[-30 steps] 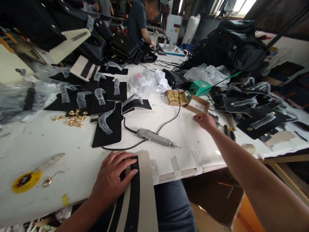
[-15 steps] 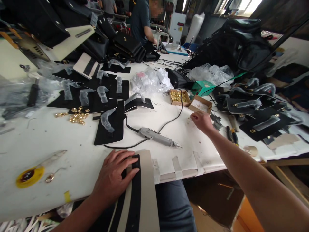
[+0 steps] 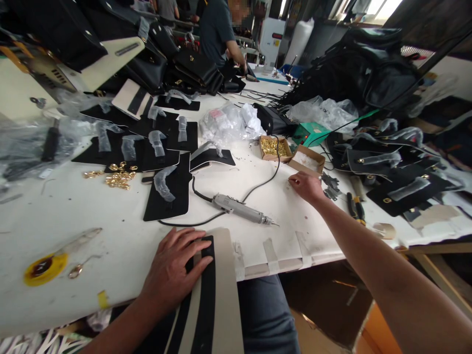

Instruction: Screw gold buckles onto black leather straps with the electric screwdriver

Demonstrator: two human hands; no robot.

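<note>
My left hand (image 3: 177, 265) lies with fingers outstretched on a beige bag panel (image 3: 223, 275) with black stripes. The panel slopes off the table's front edge toward my lap. Close to a small cardboard box (image 3: 308, 160) of whitish bits, my right hand (image 3: 308, 188) is down at the tabletop. Its fingertips are pinched together, and anything between them is too small to make out. Between the hands rests a grey electric screwdriver (image 3: 239, 209), its bit pointing right and its cable trailing behind. Beyond the whitish box is another box (image 3: 273, 147) filled with small gold-coloured pieces.
Black bag flaps with plastic-wrapped parts (image 3: 165, 196) cover the left middle, beside gold-coloured hardware (image 3: 118, 179). A yellow tape roll (image 3: 46, 269) lies at left. Pliers (image 3: 356, 209) and more black flaps (image 3: 405, 189) are at right. A co-worker (image 3: 217, 37) is across the table.
My right hand has shifted slightly left and its fingertips are lower at the tabletop. My left hand stays on the panel. The co-worker's arm has moved a little right.
</note>
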